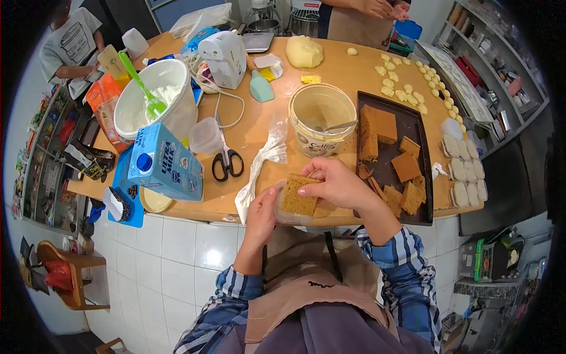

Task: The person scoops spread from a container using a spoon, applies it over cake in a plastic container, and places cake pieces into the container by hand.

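Observation:
Near the table's front edge, my right hand (339, 187) pinches a piece of brown sponge cake (299, 197) between thumb and fingers. The cake is over a small clear plastic container (284, 216), partly inside its rim as far as I can tell. My left hand (259, 217) grips that container by its left side. Just beyond my hands stands a large tub (321, 141) with pale residue inside and a spoon (341, 125) leaning on its rim. To the right, a dark baking tray (380, 171) carries cut cake blocks (379, 124) and crumbs.
Left of my hands lie a white piping bag (259, 168), scissors (227, 165) and a blue milk carton (168, 162). Behind the carton, a white bowl (127, 112) holds cream and a green spatula (138, 85). Dough pieces (407, 94) lie far right. Two other people stand across the table.

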A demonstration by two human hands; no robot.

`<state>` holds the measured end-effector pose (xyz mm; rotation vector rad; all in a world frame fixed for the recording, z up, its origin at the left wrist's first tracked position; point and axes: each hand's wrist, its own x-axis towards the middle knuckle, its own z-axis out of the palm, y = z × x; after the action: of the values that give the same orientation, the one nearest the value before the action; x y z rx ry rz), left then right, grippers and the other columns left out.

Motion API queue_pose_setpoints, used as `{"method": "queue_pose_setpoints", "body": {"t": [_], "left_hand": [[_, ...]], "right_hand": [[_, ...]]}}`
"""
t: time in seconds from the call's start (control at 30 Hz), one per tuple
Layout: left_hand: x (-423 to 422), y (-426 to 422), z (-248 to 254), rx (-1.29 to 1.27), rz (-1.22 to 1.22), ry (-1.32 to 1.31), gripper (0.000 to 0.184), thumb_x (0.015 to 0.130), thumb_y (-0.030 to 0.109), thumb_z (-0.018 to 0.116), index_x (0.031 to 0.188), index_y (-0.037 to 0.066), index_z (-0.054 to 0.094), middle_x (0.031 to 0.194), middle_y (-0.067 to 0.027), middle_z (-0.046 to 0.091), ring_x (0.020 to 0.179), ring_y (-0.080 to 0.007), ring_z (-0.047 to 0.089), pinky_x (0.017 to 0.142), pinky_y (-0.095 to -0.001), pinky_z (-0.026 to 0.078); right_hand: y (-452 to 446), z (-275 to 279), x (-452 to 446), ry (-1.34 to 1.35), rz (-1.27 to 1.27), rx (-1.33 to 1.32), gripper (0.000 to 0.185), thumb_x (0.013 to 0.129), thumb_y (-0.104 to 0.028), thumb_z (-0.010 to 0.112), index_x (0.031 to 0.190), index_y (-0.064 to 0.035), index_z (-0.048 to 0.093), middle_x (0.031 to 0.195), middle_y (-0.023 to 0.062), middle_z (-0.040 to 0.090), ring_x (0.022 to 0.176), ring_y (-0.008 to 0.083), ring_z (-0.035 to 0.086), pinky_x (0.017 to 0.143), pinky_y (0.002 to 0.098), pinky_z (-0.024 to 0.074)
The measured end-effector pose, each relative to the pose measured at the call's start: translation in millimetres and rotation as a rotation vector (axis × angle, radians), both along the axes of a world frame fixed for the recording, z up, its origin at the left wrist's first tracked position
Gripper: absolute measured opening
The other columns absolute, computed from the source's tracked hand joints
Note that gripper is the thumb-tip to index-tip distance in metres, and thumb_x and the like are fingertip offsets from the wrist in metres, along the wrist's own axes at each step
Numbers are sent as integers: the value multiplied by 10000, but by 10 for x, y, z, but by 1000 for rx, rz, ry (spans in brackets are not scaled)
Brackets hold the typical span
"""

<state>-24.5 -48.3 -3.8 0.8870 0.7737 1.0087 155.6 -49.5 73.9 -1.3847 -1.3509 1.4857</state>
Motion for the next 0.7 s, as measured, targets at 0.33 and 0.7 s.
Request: {"method": "queue_pose_setpoints", "body": {"t": [0.33,0.7], "left_hand": [[2,-3,-64,24,2,44,371,956,260,404,1062,-56,568,941,-49,601,832,-75,529,723,-222,428],[0,-2,-133,43,37,109,356,953,255,410,999,-47,594,847,-11,579,764,-51,485,671,-214,410]], "right_hand": [[15,-94,-78,-285,95,249,308,691,-149,721,914,26,601,815,162,631,748,220,614,683,322,471],[-17,6,-136,-343,134,231,300,708,-80,714,948,50,590,791,77,611,725,110,546,657,252,456]]}}
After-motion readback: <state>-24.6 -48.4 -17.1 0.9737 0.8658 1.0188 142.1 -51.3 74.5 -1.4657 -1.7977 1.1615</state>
